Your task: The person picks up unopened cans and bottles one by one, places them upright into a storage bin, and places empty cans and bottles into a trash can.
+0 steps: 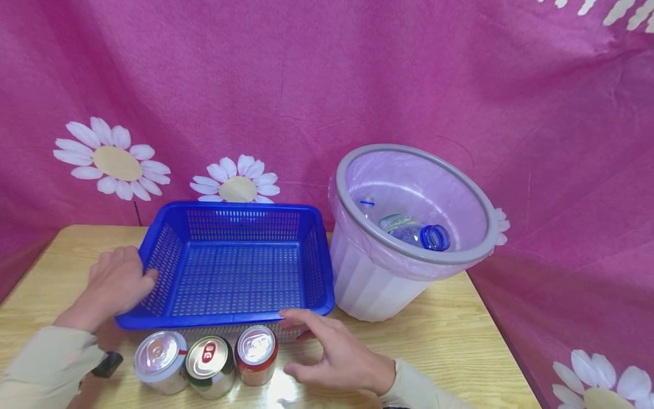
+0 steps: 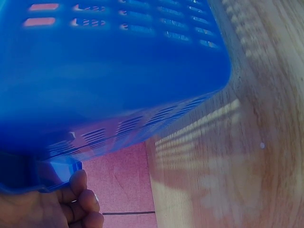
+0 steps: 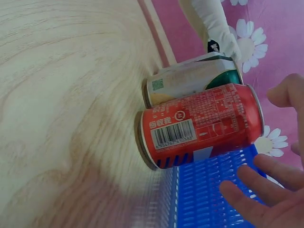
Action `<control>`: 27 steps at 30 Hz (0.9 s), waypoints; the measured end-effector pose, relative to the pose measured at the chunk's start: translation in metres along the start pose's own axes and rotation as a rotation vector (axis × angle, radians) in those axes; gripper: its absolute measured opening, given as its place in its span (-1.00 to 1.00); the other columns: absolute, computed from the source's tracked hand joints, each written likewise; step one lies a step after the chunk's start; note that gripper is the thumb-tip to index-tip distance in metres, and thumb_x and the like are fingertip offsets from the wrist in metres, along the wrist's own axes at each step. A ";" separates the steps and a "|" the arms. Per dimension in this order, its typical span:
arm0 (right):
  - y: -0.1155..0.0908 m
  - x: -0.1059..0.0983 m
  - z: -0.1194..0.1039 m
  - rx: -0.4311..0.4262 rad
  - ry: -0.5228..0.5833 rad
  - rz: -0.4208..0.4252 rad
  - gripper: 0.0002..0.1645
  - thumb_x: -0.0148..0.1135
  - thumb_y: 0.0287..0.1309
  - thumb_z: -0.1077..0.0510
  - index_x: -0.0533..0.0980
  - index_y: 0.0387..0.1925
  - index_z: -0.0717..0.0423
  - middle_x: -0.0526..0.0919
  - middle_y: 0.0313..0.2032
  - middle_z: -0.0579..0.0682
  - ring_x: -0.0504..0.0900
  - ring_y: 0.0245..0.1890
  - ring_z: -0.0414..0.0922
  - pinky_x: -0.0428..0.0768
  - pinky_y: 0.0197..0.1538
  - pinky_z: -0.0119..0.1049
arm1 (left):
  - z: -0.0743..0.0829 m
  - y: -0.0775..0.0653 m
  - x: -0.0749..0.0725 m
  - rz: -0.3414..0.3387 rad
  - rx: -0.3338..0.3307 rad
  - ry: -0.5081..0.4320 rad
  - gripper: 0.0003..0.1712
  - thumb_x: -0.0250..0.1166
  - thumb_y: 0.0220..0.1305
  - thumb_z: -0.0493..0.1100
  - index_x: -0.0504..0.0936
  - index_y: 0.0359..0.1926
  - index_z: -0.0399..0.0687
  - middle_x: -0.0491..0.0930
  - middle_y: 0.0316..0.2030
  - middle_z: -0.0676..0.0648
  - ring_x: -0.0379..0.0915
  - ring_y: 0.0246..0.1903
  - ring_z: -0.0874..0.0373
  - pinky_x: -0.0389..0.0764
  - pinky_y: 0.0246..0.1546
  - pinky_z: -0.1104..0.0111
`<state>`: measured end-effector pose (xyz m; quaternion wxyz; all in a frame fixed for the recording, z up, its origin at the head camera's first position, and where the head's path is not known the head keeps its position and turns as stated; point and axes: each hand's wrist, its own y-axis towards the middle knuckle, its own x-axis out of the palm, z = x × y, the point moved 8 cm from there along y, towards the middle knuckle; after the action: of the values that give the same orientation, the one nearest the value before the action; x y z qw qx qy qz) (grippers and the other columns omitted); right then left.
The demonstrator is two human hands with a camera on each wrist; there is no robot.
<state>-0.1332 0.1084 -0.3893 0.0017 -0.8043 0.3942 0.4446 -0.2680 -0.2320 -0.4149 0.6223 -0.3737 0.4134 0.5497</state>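
Observation:
A blue plastic basket (image 1: 240,278) stands on the table, and nothing lies in it. My left hand (image 1: 114,281) grips its left rim; in the left wrist view the fingers (image 2: 78,199) curl round the edge. Along the basket's front stand three cans: a white can (image 1: 160,362), a can with a green and pale side (image 1: 210,366), and a red can (image 1: 256,355). To the right of the red can, my right hand (image 1: 339,355) has thumb and fingers spread apart. The right wrist view shows the red can (image 3: 202,126) upright on the table, with those fingers (image 3: 244,202) beside it.
At the basket's right stands a white bin (image 1: 370,292) with a grey rim and a pinkish liner. Inside it lie clear plastic bottles, one with a blue neck (image 1: 435,237). A pink cloth (image 1: 286,85) with daisies hangs behind the wooden table (image 1: 455,341).

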 end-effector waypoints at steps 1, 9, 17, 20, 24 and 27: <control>0.000 0.002 0.001 0.009 0.012 -0.009 -0.12 0.48 0.16 0.13 0.27 0.44 0.07 0.65 0.22 0.07 0.71 0.16 -0.09 0.67 0.15 -0.37 | 0.000 0.000 0.000 0.000 -0.001 -0.001 -0.46 0.10 0.40 -0.04 0.36 -0.07 -0.59 0.35 -0.29 -0.35 0.22 -0.23 -0.25 0.20 -0.30 0.14; -0.001 0.018 0.011 0.107 0.132 -0.079 -0.04 0.44 0.22 0.14 0.14 0.53 -0.04 0.59 0.32 0.03 0.65 0.28 -0.16 0.64 0.24 -0.31 | 0.001 0.000 0.000 0.002 -0.002 -0.006 -0.48 0.10 0.40 -0.04 0.37 -0.09 -0.57 0.35 -0.29 -0.35 0.22 -0.23 -0.26 0.19 -0.29 0.13; 0.000 0.029 0.015 0.143 0.186 -0.085 0.01 0.46 0.22 0.12 0.10 0.55 -0.10 0.53 0.38 0.01 0.62 0.31 -0.16 0.62 0.29 -0.23 | 0.000 -0.001 -0.001 0.003 -0.008 -0.008 -0.47 0.11 0.40 -0.05 0.36 -0.07 -0.59 0.35 -0.29 -0.35 0.22 -0.23 -0.26 0.20 -0.29 0.13; 0.001 0.031 0.016 0.147 0.180 -0.073 0.00 0.46 0.21 0.12 0.11 0.54 -0.09 0.56 0.35 0.02 0.66 0.27 -0.18 0.62 0.28 -0.27 | 0.000 -0.001 -0.001 0.000 -0.009 -0.009 -0.46 0.11 0.40 -0.04 0.36 -0.06 -0.59 0.35 -0.28 -0.35 0.22 -0.23 -0.26 0.19 -0.29 0.13; 0.001 0.034 0.019 0.180 0.232 -0.078 0.00 0.46 0.22 0.13 0.11 0.55 -0.14 0.57 0.34 -0.02 0.66 0.26 -0.21 0.59 0.31 -0.32 | 0.000 -0.001 0.000 -0.006 -0.012 -0.010 -0.45 0.09 0.41 -0.04 0.35 -0.04 -0.60 0.35 -0.27 -0.36 0.21 -0.22 -0.26 0.19 -0.29 0.14; 0.002 0.037 0.017 0.159 0.234 -0.072 0.01 0.46 0.22 0.14 0.10 0.56 -0.11 0.55 0.35 0.00 0.66 0.26 -0.20 0.58 0.31 -0.34 | 0.000 -0.001 0.000 -0.008 -0.009 -0.005 -0.45 0.09 0.41 -0.04 0.35 -0.04 -0.61 0.35 -0.27 -0.36 0.22 -0.21 -0.27 0.21 -0.28 0.13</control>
<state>-0.1364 0.0895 -0.4254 0.0352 -0.8616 0.3967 0.3148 -0.2673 -0.2321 -0.4152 0.6238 -0.3766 0.4080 0.5500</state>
